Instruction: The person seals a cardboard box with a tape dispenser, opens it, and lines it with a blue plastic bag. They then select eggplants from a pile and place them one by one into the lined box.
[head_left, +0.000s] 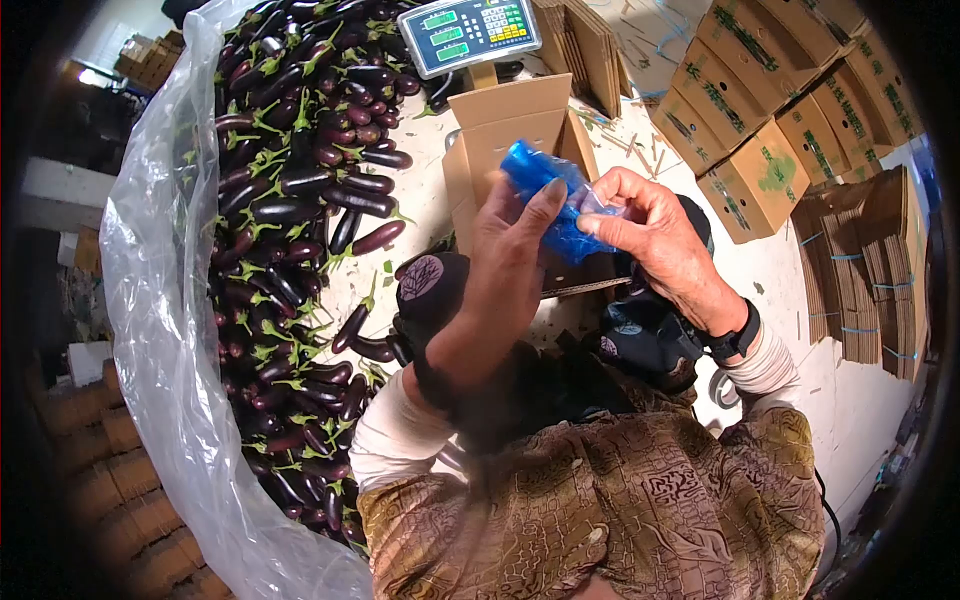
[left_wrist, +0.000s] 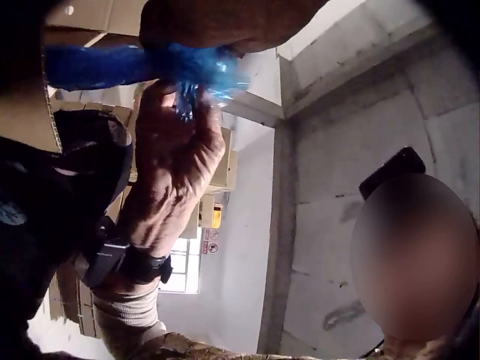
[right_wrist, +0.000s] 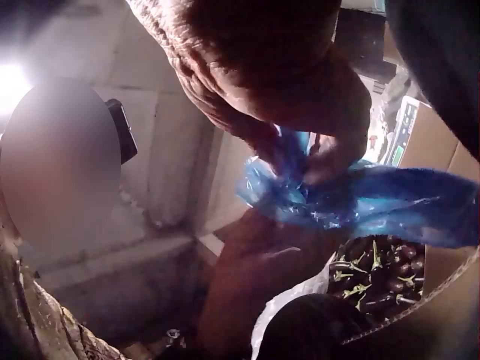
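A crumpled blue plastic bag (head_left: 525,170) is stretched between both hands, above an open cardboard box (head_left: 512,105). My left hand (head_left: 512,235) grips one side of it, the thumb lying over the plastic. On the other side my right hand (head_left: 668,248) pinches the bag between thumb and fingers. In the left wrist view, a rolled length of the blue bag (left_wrist: 97,67) trails off beside the fingers of my right hand (left_wrist: 176,169). The right wrist view has the bag (right_wrist: 405,199) bunched at the fingertips. The hands hide part of the box.
Many eggplants (head_left: 285,210) lie heaped on the left, edged by a clear plastic sheet (head_left: 165,270). A digital scale (head_left: 470,38) stands behind the box. Printed cartons (head_left: 755,175) are stacked at the right, with tied flat cardboard (head_left: 865,270) nearer me.
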